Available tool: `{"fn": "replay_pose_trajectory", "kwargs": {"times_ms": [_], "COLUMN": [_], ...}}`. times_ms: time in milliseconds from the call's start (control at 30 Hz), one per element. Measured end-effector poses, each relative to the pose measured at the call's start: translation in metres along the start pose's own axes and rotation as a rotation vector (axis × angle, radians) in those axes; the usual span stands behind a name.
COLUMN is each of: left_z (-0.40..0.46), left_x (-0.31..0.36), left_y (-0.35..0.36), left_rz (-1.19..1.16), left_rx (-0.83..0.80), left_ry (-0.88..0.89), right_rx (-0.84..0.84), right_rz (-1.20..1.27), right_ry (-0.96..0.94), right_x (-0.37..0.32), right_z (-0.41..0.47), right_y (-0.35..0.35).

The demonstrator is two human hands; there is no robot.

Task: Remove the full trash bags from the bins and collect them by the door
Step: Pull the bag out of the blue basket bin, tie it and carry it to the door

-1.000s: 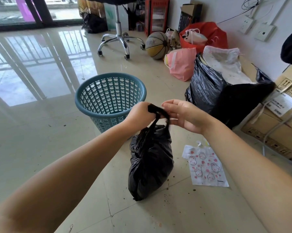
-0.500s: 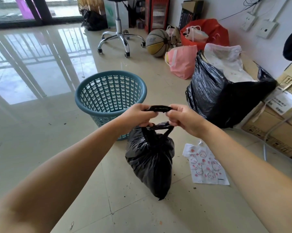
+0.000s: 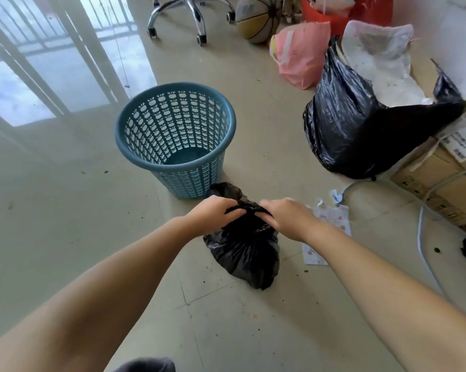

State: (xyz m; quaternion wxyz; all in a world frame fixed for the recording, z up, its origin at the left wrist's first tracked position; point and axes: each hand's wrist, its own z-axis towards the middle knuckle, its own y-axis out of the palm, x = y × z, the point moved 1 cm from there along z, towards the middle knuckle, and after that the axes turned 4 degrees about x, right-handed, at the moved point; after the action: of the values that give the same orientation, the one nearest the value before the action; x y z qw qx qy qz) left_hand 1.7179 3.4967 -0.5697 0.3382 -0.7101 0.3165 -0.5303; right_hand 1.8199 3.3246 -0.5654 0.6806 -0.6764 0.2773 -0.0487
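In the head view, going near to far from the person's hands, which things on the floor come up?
Small black trash bag held by both hands → teal basket bin → pink bag → basketball.

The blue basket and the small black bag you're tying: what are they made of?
Blue basket: looks like moulded plastic, matte, with rows of punched holes. Small black bag: thin plastic film, glossy, crinkled and bunched under both hands.
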Motion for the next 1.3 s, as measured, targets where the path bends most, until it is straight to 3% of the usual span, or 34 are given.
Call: {"fn": "replay_pose_trajectory", "kwargs": {"times_ms": [300, 600, 800, 1033, 1300], "left_z": [-0.049, -0.117, -0.157, -0.173, -0.185], "left_x": [0.116, 0.255, 0.325, 0.349, 0.393], "left_y": [-0.130, -0.317, -0.391, -0.417, -0.405], "left_rz": [-0.059, -0.039, -0.007, 0.046, 0.161], "left_rx": [-0.131, -0.143, -0.092, -0.114, -0.317], "left_ry": [-0.106, -0.069, -0.022, 0.102, 0.385], "right_rx": [-0.146, -0.108, -0.090, -0.035, 0.081], "right_rz": [0.067, 0.067, 0.053, 0.041, 0.160], "right_ry": [0.099, 0.093, 0.081, 0.197, 0.546], "right_x": [-0.054, -0.136, -0.179, -0.212, -0.253], "right_z": [-0.036, -0.077, -0.113, -0.149, -0.235], "right_y": [-0.166, -0.384, -0.491, -0.530, -0.524]}}
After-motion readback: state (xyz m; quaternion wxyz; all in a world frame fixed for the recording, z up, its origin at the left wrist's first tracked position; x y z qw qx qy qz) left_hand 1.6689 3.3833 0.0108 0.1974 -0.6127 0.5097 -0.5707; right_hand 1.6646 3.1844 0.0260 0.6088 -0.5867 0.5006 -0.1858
